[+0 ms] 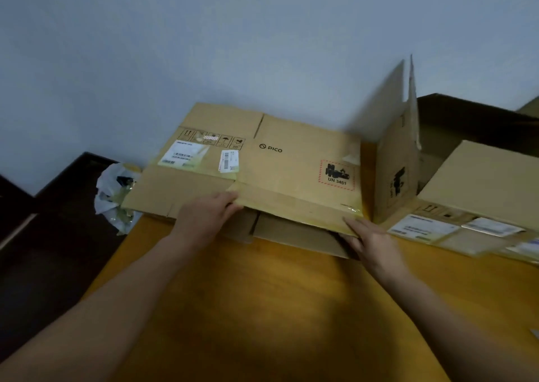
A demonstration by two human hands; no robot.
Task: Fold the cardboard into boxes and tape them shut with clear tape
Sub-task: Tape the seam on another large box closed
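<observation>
1. Lying flat at the far edge of the yellow wooden table [277,308], the flattened PICO carton [291,163] rests with its far side against the pale wall [204,46]
2. The carton's upper face carries white shipping labels [182,154] at the left and a red-bordered UN 3481 mark [337,175] at the right
3. The near flap [297,206] of the carton is raised slightly above the cardboard layer beneath it
4. The left hand [208,217] grips the left end of this flap, with its fingers curled round the edge
5. The right hand [374,243] pinches the right corner of the same flap, thumb on top and fingers going under it
6. The two hands are well apart, one at each end of the flap
7. An upright cardboard panel [395,171] stands just beside the carton's right edge
8. A second flattened carton [484,180], also labelled, lies to the right of that panel
9. An open dark box [466,119] sits behind the second carton
10. A crumpled plastic bag [112,189] sits at the carton's left end, off the table's corner
</observation>
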